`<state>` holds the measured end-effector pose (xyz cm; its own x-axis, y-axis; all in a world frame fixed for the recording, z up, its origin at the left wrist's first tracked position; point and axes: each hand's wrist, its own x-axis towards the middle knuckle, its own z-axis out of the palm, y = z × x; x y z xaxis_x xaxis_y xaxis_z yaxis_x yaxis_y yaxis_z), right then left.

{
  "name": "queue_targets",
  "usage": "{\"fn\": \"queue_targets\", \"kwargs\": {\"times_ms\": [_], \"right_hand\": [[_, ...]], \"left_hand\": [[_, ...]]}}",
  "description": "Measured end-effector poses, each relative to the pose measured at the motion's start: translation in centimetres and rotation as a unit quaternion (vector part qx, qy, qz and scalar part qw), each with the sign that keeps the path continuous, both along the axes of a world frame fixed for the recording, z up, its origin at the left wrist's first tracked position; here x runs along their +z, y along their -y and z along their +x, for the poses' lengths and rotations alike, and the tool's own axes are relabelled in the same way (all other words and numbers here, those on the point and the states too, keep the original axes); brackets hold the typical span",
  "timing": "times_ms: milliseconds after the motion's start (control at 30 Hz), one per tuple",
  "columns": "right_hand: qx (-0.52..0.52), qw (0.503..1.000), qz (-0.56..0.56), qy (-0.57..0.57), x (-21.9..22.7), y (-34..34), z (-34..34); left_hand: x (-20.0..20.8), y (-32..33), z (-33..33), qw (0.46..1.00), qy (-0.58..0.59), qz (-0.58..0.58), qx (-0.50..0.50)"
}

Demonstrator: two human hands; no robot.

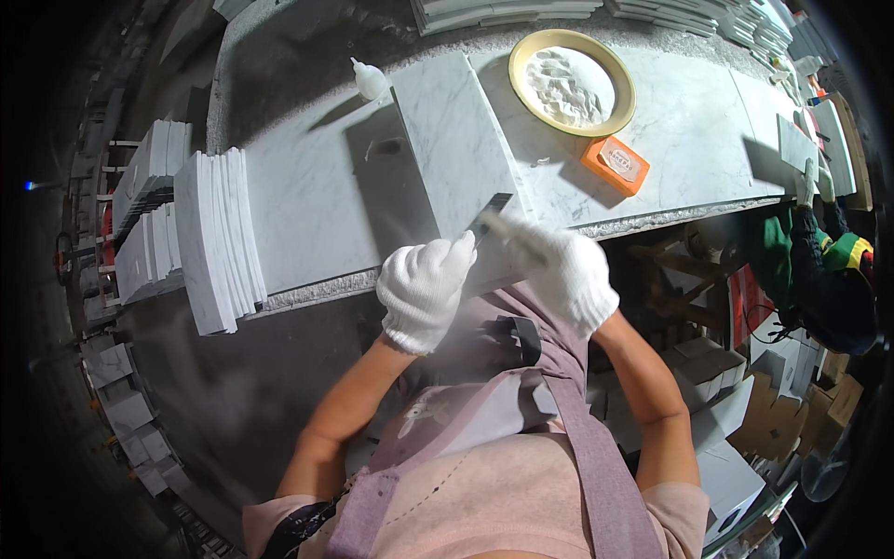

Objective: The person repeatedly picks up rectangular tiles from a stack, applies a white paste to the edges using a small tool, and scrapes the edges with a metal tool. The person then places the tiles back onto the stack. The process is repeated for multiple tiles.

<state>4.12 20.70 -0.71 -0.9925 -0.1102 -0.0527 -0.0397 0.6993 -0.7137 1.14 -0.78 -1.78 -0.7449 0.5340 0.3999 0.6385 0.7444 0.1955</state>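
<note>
My left hand (424, 291), in a white knitted glove, is closed at the edge of a marble tile. Its thumb and fingers pinch a dark, flat strip like a scraper blade (492, 211). Also gloved in white, my right hand (562, 275) is beside the strip, its fingers smeared by motion; whether it holds anything cannot be made out. Beneath both hands a grey-veined marble tile (453, 130) lies raised above the slab worktop (307, 205), its near end jutting toward my apron.
A yellow-rimmed basin of white powder (619, 70) stands behind an orange box (616, 166). A white squeeze bottle (369, 80) is at the far left of the tile. Upright tiles (219, 238) line the left end. At the right, a co-worker's gloved hand (806, 182) holds a tile.
</note>
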Motion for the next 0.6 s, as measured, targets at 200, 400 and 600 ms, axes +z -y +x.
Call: {"fn": "queue_targets", "kwargs": {"times_ms": [200,400,600], "right_hand": [[0.046,0.999,0.005,0.011,1.4,-0.5,-0.4],[0.060,0.996,0.016,0.060,1.8,-0.8,-0.7],[-0.002,1.000,-0.015,-0.006,1.6,-1.9,-1.4]], "left_hand": [[-0.1,0.1,-0.1,1.000,-0.003,-0.013,-0.017],[0.3,0.0,-0.1,0.999,-0.003,-0.033,-0.022],[0.6,-0.2,-0.6,0.999,-0.006,0.007,-0.033]]}}
